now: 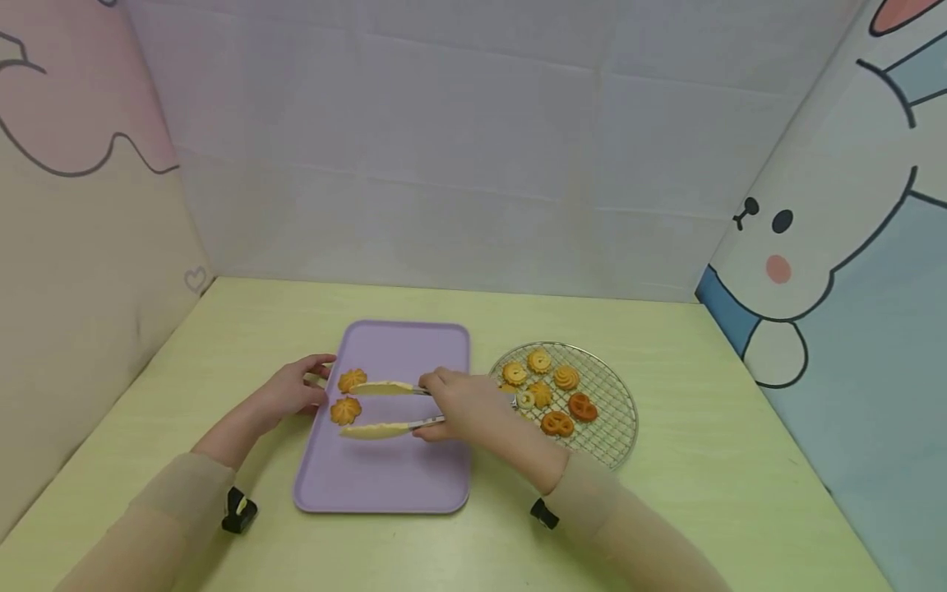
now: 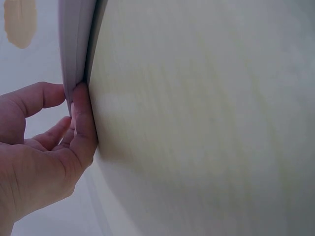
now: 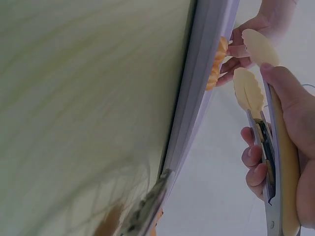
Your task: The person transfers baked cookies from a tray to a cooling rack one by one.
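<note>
My right hand point(image 1: 473, 403) grips a pair of tongs point(image 3: 283, 162) with yellow scalloped tips over the lilac tray point(image 1: 399, 485). The tips stand apart with nothing between them. Two flower-shaped cookies lie at the tray's left side, one cookie point(image 1: 352, 380) above the other cookie point(image 1: 345, 410), both close to the tong tips. At the tray's left edge, my left hand point(image 1: 296, 386) holds the rim; in the left wrist view the thumb and fingers of the left hand point(image 2: 44, 142) pinch the tray's rim point(image 2: 76, 39).
Right of the tray sits a round wire cooling rack point(image 1: 617, 411) bearing several cookies, among them a pretzel-shaped one point(image 1: 583, 407) and a swirled one point(image 1: 565, 377). My right forearm covers part of it. Walls enclose the table point(image 1: 710, 460) at the back and sides.
</note>
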`<state>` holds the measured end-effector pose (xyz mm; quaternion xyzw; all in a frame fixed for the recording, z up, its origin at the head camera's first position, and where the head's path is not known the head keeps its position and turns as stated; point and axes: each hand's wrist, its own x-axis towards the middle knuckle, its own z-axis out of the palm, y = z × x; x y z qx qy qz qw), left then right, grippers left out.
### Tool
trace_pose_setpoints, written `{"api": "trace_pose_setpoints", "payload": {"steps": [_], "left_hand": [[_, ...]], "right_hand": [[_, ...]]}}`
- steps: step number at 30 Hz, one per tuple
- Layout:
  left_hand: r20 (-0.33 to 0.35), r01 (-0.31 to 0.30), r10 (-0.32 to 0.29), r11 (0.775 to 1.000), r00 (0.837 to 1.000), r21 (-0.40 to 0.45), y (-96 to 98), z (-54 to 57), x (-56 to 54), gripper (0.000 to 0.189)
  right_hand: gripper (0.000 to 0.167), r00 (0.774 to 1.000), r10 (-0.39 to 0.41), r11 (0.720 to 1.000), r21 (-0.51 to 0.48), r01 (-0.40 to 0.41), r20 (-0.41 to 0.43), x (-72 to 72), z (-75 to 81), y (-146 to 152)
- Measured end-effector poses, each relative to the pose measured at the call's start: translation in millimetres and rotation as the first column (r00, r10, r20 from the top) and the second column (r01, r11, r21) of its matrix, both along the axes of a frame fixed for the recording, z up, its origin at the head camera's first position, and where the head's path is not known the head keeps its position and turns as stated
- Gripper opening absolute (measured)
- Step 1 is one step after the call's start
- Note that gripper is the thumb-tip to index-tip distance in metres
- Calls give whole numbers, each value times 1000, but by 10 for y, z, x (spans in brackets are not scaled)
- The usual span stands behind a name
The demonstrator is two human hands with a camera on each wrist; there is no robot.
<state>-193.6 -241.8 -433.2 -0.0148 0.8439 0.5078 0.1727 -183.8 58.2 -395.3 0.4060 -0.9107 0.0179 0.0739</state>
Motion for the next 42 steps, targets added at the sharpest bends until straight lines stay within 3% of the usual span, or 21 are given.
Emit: {"api": "trace_pose_setpoints", "payload": {"steps": [5,15,31,42], "left_hand": [[0,11,-11,1000,1000,10,-1,16,6,73],[-8,28,-28,1000,1000,5,-7,2,15,73],[0,19,-19,1000,1000,-24,-16,-12,1,74],[-3,20,-20,1000,1000,-11,-6,-5,5,75]], "right_hand": [[62,999,-31,998,53,29,38,-22,-33,-96],[62,998,-54,994,94,50,34,-56,-46,-211],[61,999,-28,996,88,24,44,-84,-115,-334],[55,994,-36,994,106,24,106,-83,-87,-367]]}}
